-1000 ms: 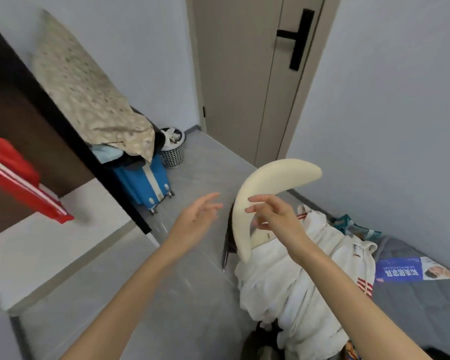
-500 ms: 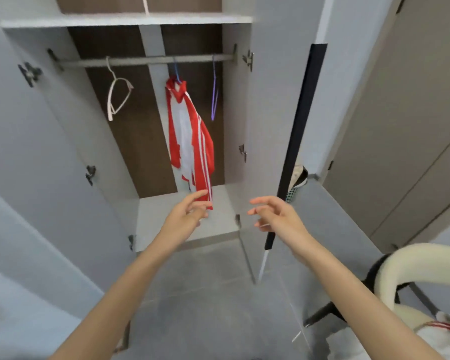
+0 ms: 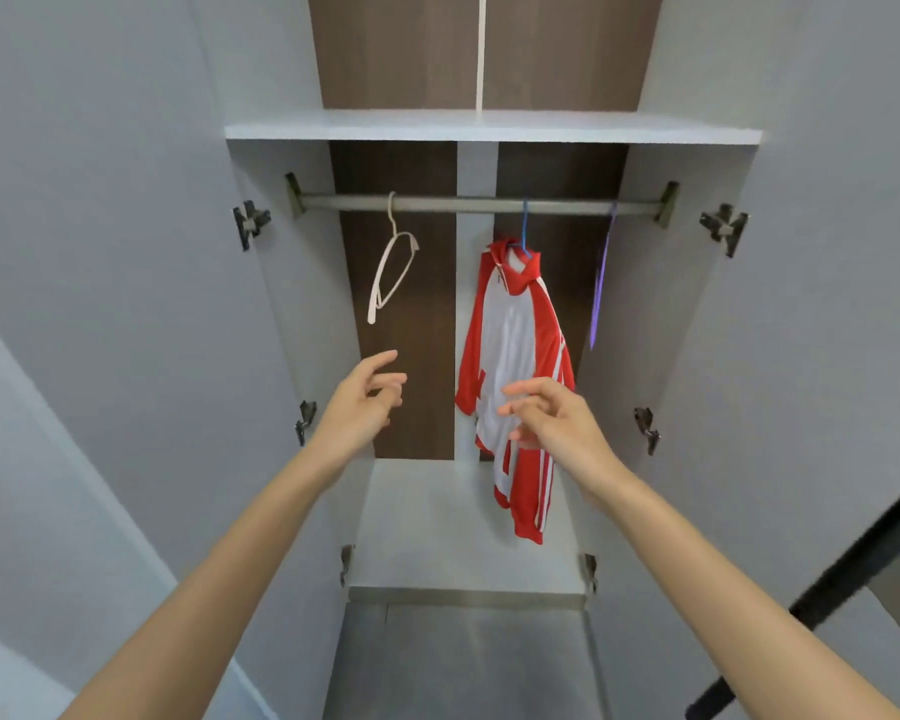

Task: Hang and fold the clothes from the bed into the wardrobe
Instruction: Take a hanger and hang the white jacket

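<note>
While both hands are hovering empty in front of the open wardrobe, I am reading this as the fetch-a-hanger step: one red and white jacket is already hanging below the rail, and nothing is being carried. My left hand is hovering with fingers loosely spread, holding nothing, below the rail's left part and just under the lower tip of the bare white hanger, not touching it. My right hand is hovering equally empty, fingers relaxed and apart, below the rail's middle and in front of the jacket's lower half; whether it is brushing the cloth I am unable to tell from this angle. A purple hanger is dangling under the rail's right end, edge-on and blurred, probably bare. Next, I am judging, the left hand is needing to go up, pinch the white hanger near its hook and lift that hook clear over the rail. The bed and the remaining clothes are lying outside this view.
</note>
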Available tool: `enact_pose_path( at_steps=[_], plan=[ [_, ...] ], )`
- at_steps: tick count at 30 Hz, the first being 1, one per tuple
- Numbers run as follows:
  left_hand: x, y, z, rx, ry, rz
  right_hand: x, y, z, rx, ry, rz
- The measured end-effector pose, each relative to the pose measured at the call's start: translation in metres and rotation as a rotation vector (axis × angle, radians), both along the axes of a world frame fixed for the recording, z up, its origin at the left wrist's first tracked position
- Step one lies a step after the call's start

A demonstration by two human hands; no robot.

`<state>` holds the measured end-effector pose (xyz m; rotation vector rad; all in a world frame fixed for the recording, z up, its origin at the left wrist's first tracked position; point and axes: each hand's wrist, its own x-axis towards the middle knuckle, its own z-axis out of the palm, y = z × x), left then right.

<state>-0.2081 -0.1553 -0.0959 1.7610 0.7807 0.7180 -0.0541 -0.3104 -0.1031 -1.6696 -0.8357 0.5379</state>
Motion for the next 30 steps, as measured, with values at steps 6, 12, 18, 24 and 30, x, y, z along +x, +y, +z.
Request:
enact_pose_path(
  at_steps=[6, 12, 18, 24, 30],
  plan=[
    [0.067, 0.127, 0.017, -0.039, 0.022, 0.134, 0.07, 0.127, 0.017, -0.006, -0.041, 0.014],
    [0.126, 0.228, 0.013, -0.035, 0.132, 0.192, 0.114, 0.222, 0.026, -0.005, -0.072, 0.033],
    [0.18, 0.296, -0.008, -0.129, 0.163, 0.147, 0.151, 0.299, 0.02, -0.007, -0.069, 0.039],
    [0.219, 0.341, -0.029, -0.204, 0.137, -0.008, 0.182, 0.362, 0.007, -0.041, -0.073, 0.032],
    [0.235, 0.363, -0.022, -0.232, -0.035, -0.127, 0.205, 0.404, 0.021, -0.024, -0.065, 0.0]
  ],
)
